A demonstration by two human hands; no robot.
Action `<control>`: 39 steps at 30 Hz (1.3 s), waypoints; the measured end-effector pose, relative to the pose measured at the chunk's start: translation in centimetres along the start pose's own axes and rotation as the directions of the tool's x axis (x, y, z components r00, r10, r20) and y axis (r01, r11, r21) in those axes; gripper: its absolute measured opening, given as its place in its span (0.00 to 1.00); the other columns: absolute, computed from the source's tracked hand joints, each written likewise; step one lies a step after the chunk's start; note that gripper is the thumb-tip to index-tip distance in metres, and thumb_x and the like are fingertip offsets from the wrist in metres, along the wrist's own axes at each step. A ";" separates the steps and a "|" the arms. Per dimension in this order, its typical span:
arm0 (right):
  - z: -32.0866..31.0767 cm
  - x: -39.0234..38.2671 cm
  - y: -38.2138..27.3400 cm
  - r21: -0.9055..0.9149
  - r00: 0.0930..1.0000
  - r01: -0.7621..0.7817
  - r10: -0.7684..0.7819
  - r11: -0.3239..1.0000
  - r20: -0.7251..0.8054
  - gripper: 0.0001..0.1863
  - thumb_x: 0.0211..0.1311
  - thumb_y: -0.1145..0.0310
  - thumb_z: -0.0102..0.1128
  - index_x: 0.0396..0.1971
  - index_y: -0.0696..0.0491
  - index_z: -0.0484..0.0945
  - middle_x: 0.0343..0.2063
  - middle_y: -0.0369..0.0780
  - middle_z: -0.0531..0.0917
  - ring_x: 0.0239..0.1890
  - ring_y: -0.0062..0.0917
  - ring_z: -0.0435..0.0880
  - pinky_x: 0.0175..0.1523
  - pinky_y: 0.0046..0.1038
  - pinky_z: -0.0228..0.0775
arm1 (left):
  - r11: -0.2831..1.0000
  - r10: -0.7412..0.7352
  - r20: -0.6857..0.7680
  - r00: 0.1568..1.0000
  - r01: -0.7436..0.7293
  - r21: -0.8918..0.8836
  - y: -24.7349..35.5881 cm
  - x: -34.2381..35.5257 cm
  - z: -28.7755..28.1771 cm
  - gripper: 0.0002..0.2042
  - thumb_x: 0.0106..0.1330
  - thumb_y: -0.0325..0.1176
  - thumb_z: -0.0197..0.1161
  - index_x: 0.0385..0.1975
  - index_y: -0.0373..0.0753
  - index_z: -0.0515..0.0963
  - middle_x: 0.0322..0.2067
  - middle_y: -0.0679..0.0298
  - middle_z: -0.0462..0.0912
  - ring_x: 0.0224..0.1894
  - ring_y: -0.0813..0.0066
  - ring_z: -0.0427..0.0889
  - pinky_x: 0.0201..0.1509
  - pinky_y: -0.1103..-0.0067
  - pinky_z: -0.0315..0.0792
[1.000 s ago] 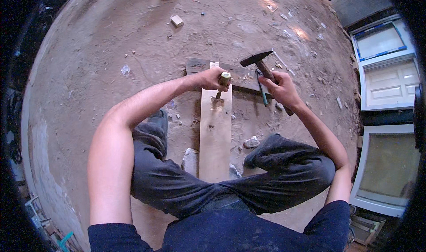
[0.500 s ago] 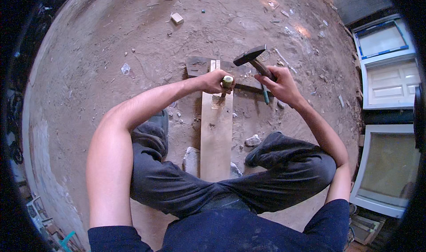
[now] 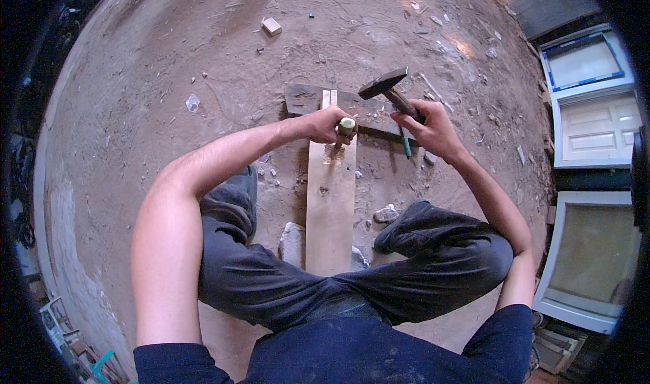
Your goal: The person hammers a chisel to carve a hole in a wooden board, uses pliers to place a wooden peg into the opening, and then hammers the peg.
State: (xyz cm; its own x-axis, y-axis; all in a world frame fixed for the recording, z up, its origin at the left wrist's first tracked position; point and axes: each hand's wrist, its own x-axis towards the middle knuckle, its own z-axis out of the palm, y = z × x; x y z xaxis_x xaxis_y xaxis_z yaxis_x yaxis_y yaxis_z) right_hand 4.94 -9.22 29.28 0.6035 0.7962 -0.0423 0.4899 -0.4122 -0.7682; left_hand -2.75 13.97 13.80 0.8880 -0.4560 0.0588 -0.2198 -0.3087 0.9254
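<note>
My left hand (image 3: 330,124) is wrapped round a chisel (image 3: 347,124), its pale greenish handle end facing up. The chisel's lower end meets a light wooden board (image 3: 330,215) at a rough cut recess near the far end; the exact contact is hard to see. In my right hand (image 3: 431,130) is a hammer (image 3: 384,84), gripped by its wooden handle, with the dark steel head raised to the right of the chisel and apart from it. The board runs from between my legs to a dark plank (image 3: 305,100), which lies crosswise under its far end.
A green-handled tool (image 3: 405,143) leans by the plank, below my right hand. Stones (image 3: 386,213) lie beside the board and a small wood block (image 3: 271,26) lies farther off. White framed panels (image 3: 589,259) stand at the right. Debris dots the dirt floor (image 3: 223,66).
Hardly anything differs. The hammer and my right hand have shifted very slightly to the right; a small dark chip now shows on the board near the recess.
</note>
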 end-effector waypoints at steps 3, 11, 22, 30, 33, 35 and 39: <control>0.0 0.2 0.8 -0.026 1.000 0.004 -0.004 1.000 0.002 0.10 0.59 0.67 0.62 0.29 0.60 0.79 0.14 0.27 0.66 0.20 0.11 0.61 0.23 0.20 0.51 | 1.000 0.027 0.007 1.000 -0.027 0.006 0.2 0.1 0.0 0.09 0.52 0.26 0.69 0.30 0.35 0.77 0.29 0.66 0.81 0.34 0.79 0.78 0.40 0.78 0.74; -0.1 -0.1 -0.7 -0.102 0.998 0.007 -0.001 0.995 0.057 0.14 0.58 0.63 0.62 0.27 0.61 0.77 0.13 0.33 0.66 0.19 0.13 0.63 0.22 0.24 0.57 | 0.997 -0.038 0.035 0.999 0.035 0.062 0.2 -0.1 -0.8 0.08 0.52 0.25 0.69 0.30 0.35 0.77 0.28 0.66 0.81 0.32 0.79 0.78 0.40 0.78 0.74; 0.2 -0.1 -0.7 -0.085 0.998 0.067 -0.065 0.994 0.025 0.18 0.59 0.63 0.62 0.19 0.60 0.70 0.12 0.30 0.58 0.17 0.13 0.57 0.21 0.24 0.47 | 0.998 -0.031 0.116 0.993 0.025 0.056 0.7 -0.1 -1.1 0.08 0.52 0.26 0.68 0.30 0.35 0.76 0.27 0.66 0.81 0.32 0.79 0.78 0.38 0.77 0.74; 0.3 -0.1 -0.4 -0.082 0.996 0.085 -0.084 0.993 0.014 0.18 0.59 0.63 0.63 0.19 0.60 0.70 0.12 0.30 0.57 0.17 0.14 0.56 0.21 0.25 0.47 | 0.993 -0.067 0.068 0.995 0.060 0.097 0.0 -0.9 -1.9 0.07 0.53 0.25 0.67 0.31 0.35 0.77 0.28 0.65 0.81 0.33 0.77 0.78 0.40 0.76 0.75; 0.2 -0.2 -0.3 -0.082 0.998 0.055 -0.053 0.995 0.024 0.17 0.59 0.63 0.63 0.20 0.60 0.70 0.12 0.31 0.57 0.17 0.14 0.56 0.21 0.25 0.47 | 0.994 -0.058 0.090 0.994 0.048 0.103 0.3 -0.9 -1.9 0.08 0.54 0.26 0.68 0.31 0.35 0.77 0.29 0.65 0.82 0.34 0.77 0.79 0.41 0.77 0.75; 0.2 -0.2 -0.3 -0.102 0.995 0.095 -0.093 0.990 0.021 0.17 0.59 0.63 0.63 0.20 0.61 0.71 0.12 0.31 0.58 0.17 0.14 0.57 0.21 0.25 0.47 | 0.995 -0.040 0.090 0.995 0.031 0.095 0.5 -0.9 -1.8 0.09 0.53 0.26 0.68 0.32 0.35 0.76 0.29 0.65 0.82 0.35 0.78 0.79 0.41 0.76 0.75; 0.2 -0.3 -0.3 -0.100 0.995 0.097 -0.096 0.990 0.014 0.16 0.58 0.63 0.63 0.21 0.61 0.72 0.12 0.31 0.58 0.17 0.14 0.57 0.21 0.25 0.48 | 0.986 0.021 0.069 0.997 -0.032 0.164 1.0 -0.8 -1.6 0.10 0.52 0.27 0.69 0.32 0.36 0.75 0.30 0.65 0.81 0.34 0.75 0.80 0.39 0.76 0.75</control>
State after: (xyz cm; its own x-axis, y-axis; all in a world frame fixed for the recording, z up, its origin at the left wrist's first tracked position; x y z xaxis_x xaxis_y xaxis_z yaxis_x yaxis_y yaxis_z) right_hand 4.51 -9.23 29.42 0.5447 0.8383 0.0224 0.6067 -0.3755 -0.7006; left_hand -3.02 15.38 15.24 0.8533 -0.5187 0.0524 -0.3116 -0.4268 0.8490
